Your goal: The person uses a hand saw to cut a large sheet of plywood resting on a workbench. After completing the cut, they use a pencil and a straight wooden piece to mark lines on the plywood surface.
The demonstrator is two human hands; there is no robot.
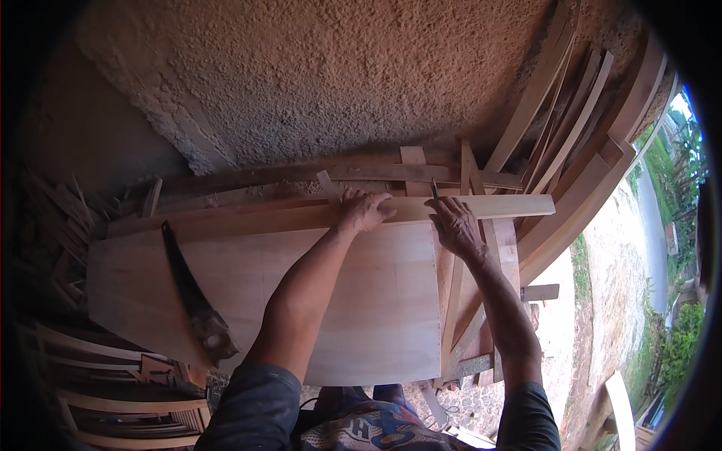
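My left hand (367, 211) is on the long plank (411, 209), can't tell if it's actually gripping. Right hand (456, 225) has a pencil (434, 188) pinched, over that same plank, which lies along the pale sheet's (376, 301) far edge. Handsaw's (188, 289) off left.

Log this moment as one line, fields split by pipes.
left hand: on long board | right hand: holding pencil, at long board | handsaw: lying on pale panel
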